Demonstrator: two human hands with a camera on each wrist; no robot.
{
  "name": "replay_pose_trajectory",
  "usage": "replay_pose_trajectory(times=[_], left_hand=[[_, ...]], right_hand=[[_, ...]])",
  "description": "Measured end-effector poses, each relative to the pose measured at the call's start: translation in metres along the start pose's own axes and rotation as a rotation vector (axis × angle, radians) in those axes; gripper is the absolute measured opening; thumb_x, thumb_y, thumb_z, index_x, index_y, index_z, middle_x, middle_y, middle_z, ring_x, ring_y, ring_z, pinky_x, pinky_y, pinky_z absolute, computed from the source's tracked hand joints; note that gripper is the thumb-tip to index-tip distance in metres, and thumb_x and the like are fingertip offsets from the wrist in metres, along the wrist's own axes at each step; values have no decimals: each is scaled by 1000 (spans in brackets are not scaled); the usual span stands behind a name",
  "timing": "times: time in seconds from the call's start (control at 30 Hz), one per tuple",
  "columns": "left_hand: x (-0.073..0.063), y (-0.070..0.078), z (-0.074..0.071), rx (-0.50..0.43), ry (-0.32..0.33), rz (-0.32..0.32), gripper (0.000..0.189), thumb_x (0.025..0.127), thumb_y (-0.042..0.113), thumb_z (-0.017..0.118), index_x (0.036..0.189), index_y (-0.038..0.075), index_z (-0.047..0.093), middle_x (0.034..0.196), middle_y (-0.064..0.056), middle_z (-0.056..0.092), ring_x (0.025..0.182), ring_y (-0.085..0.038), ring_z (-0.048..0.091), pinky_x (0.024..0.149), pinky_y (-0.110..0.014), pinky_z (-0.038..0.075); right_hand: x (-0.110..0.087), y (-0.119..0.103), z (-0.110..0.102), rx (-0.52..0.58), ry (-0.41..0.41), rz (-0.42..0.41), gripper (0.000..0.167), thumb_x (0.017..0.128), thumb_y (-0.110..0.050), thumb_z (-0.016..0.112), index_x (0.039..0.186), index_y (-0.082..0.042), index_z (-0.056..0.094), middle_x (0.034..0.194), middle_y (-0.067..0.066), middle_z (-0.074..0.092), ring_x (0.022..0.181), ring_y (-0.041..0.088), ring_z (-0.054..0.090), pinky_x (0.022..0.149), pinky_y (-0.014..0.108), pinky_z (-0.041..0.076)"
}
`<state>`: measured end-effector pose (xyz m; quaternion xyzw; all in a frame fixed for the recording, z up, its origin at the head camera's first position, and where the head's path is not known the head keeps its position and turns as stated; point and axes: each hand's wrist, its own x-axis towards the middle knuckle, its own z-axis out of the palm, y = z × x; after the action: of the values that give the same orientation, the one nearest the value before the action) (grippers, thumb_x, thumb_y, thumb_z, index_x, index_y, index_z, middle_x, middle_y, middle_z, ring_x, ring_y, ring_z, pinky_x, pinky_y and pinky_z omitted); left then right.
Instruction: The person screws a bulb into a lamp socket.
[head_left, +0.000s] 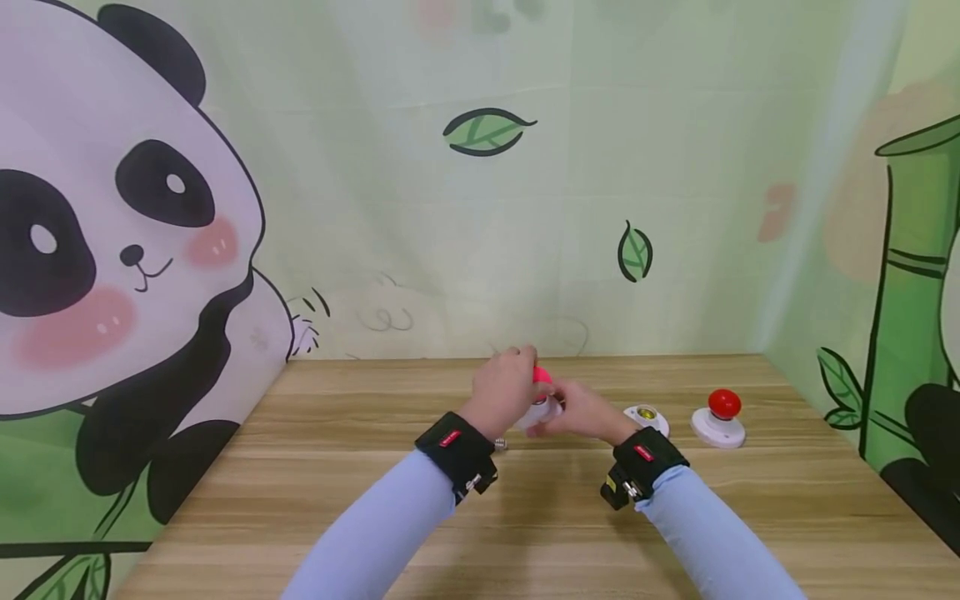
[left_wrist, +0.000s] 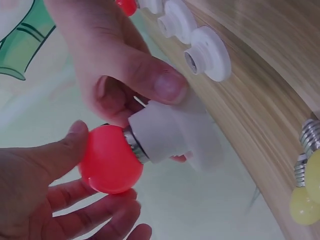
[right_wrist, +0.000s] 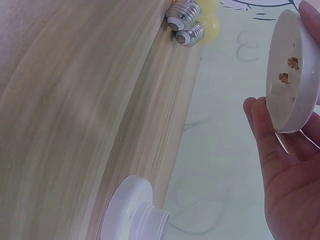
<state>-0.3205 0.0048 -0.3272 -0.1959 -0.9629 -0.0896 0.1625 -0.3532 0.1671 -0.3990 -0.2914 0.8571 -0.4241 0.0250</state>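
A red light bulb [head_left: 542,377] meets the mouth of a white lamp holder [left_wrist: 167,131], both raised above the table. Some metal screw thread shows between them in the left wrist view. My left hand [head_left: 504,387] holds the bulb by its round glass, thumb on one side and fingers on the other. With thumb and fingers, my right hand [head_left: 581,410] grips the holder by its base. In the right wrist view the base's hollow underside [right_wrist: 285,95] faces the camera, with two brass terminals inside. How deep the thread sits is hidden.
Right of my hands, an unfilled white lamp holder [head_left: 654,417] stands on the wooden table [head_left: 540,517], then another bearing a red bulb [head_left: 724,405]. Yellow bulbs [left_wrist: 304,207] lie on the table by my left wrist. A printed cloth backdrop [head_left: 375,208] rises behind.
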Motion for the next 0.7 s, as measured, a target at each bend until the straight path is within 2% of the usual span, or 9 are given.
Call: replay_pose_trajectory(times=[0.2,0.37,0.53,0.6,0.7], left_hand=[[-1,-4,-5,-81,-46,21,27,86,24,74,108,13,64,95,-5,67,84,-20,66,62,-33,54],[-1,-5,-6,-114,-73,22,29,85,23,74,110,13,64,98,-5,67,86,-19,65,63,-33,53],[-1,-6,-7,-88,-54,-23,41,87,42,70,116,14,64,99,-5,68,81,-18,63,57,-30,51],[0,-5,-7,-43,-40,-50,47,87,52,66,113,13,63,94,-4,67,77,-17,62,53,-30,48],[0,-4,-5,32,-31,-78,51,86,58,63,106,11,62,84,-3,63,72,-17,60,50,-30,45]], right_hand=[[-1,-2,2,3,1,-18,58,74,-24,84,123,-10,58,111,6,66,97,19,62,86,36,50],[0,0,3,-17,6,-42,59,74,-27,84,125,-9,58,112,7,67,97,19,62,85,35,50],[0,1,4,-15,15,-31,62,74,-27,84,126,-8,56,111,11,66,96,20,62,83,33,51],[0,1,4,2,17,-17,63,74,-26,84,127,-9,55,112,11,66,96,20,63,83,33,51],[1,1,5,26,14,-5,62,73,-24,85,126,-10,56,112,10,65,97,20,62,83,33,52]])
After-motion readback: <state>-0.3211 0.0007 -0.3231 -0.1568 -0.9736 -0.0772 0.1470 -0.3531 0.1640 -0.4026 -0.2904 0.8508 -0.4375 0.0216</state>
